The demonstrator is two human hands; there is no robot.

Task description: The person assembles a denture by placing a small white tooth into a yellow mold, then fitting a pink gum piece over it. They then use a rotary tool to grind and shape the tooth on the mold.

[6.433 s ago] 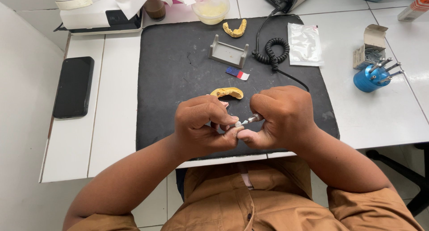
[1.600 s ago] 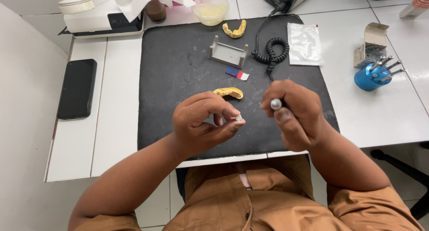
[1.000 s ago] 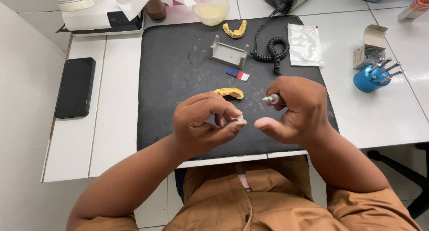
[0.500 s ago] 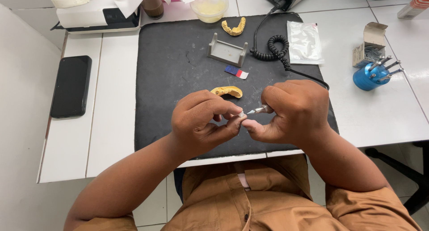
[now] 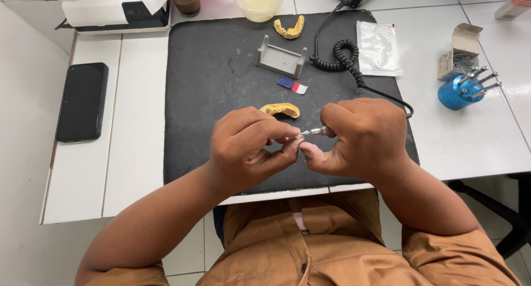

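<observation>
- We have both hands up over the near edge of the black mat (image 5: 221, 65), thumbs nearly touching, so the work sits right under our eyes.
- Our left hand (image 5: 246, 147) is curled almost closed, thumb and forefinger pinching a tiny pale piece (image 5: 299, 136); most of it is hidden by the fingertips, so we cannot tell its shape.
- Our right hand (image 5: 359, 136) is wrapped tight round a slim metal handpiece (image 5: 316, 131), only the tip poking out and meeting the pale piece. The grip looks choked up near the tip, probably for steadiness.
- The black coiled cord (image 5: 345, 62) runs from the top of the mat to our right hand, with slack left in it so the tool can swing freely.
- Count of yellow dental casts: two. One cast (image 5: 280, 109) lies just beyond our knuckles, close to hand; the other cast (image 5: 289, 29) is parked well away at the far edge.
- One grey bracket-shaped stand (image 5: 281, 57) sits mid-mat, and one small blue, white and red chip (image 5: 292, 85) just beside it.
- Off the mat to the right: one clear plastic pouch (image 5: 378, 48), one open small carton (image 5: 462, 48), and one blue bur holder (image 5: 458, 92) with about four shanks sticking out.
- One dark phone (image 5: 82, 101) lies well apart on the left, out of the dust zone it seems.
</observation>
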